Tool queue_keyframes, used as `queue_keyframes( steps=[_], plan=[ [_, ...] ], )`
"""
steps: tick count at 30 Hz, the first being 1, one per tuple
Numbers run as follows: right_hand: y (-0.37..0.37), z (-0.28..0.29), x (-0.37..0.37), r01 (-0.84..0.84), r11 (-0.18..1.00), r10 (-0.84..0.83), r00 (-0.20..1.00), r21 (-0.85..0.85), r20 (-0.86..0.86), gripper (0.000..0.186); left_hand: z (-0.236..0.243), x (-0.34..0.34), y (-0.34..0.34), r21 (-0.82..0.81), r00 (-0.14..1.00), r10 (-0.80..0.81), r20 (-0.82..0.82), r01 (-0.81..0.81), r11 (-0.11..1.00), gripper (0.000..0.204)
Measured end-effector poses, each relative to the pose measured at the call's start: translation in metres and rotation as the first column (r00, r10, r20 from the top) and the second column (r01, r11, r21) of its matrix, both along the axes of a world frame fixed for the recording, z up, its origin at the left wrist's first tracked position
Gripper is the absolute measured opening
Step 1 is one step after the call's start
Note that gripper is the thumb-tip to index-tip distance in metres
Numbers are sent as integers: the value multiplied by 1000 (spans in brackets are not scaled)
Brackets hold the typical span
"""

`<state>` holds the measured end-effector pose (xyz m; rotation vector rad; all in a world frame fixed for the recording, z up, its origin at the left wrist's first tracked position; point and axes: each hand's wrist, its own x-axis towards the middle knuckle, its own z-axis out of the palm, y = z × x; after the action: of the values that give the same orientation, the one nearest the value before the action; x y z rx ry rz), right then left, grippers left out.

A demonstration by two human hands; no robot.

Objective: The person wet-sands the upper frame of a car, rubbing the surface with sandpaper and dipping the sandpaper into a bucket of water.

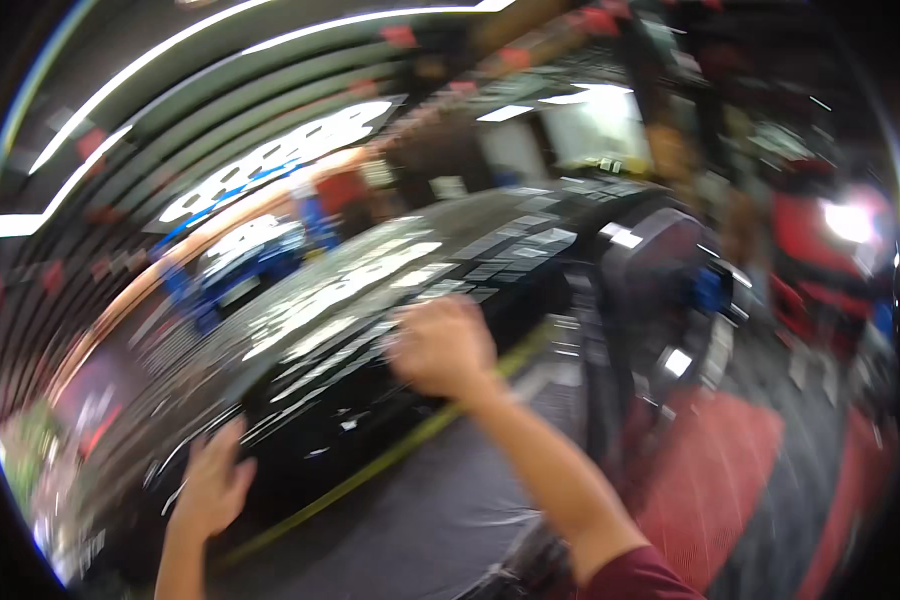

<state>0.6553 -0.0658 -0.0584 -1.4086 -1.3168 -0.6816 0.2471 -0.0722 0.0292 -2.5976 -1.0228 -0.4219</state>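
A glossy black car body (510,250) stretches across the middle, streaked with reflected ceiling lights. A thin yellow strip (360,480) runs along its near lower edge, above a dark grey covering or panel (410,530). At the lower left, my left hand (210,475) is open with fingers extended, over or against the dark body; contact is unclear. My right hand (440,345) is higher, at the middle, with bent fingers over the glossy surface. Motion blur hides whether it touches or holds anything.
A blue car on a lift (250,270) stands behind at the left. A red vehicle (815,270) with a bright light is at the right. Red and dark floor tiles (705,470) lie at the lower right. Long lights line the ceiling.
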Motion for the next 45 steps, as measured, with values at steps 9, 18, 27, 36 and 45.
queue_keyframes(
  steps=[9,18,27,36,45],
  plan=[
    [-5,13,-11,-202,978,204,979,-40,28,47,6,137,30,-10,979,-203,-29,202,979,52],
    [-4,22,-24,-152,988,152,988,-24,-1,46,12,93,27,-26,987,-152,61,154,988,50],
    [-15,16,-10,-98,993,94,994,-65,-49,47,1,-46,23,-123,988,20,152,-1,992,46],
    [-2,17,-13,-155,988,156,988,-16,13,45,15,58,9,-56,992,-113,54,116,992,48],
    [-8,21,-26,-89,996,89,996,-11,-30,44,14,-1,-1,-1,997,-69,48,69,998,52]
  ],
)
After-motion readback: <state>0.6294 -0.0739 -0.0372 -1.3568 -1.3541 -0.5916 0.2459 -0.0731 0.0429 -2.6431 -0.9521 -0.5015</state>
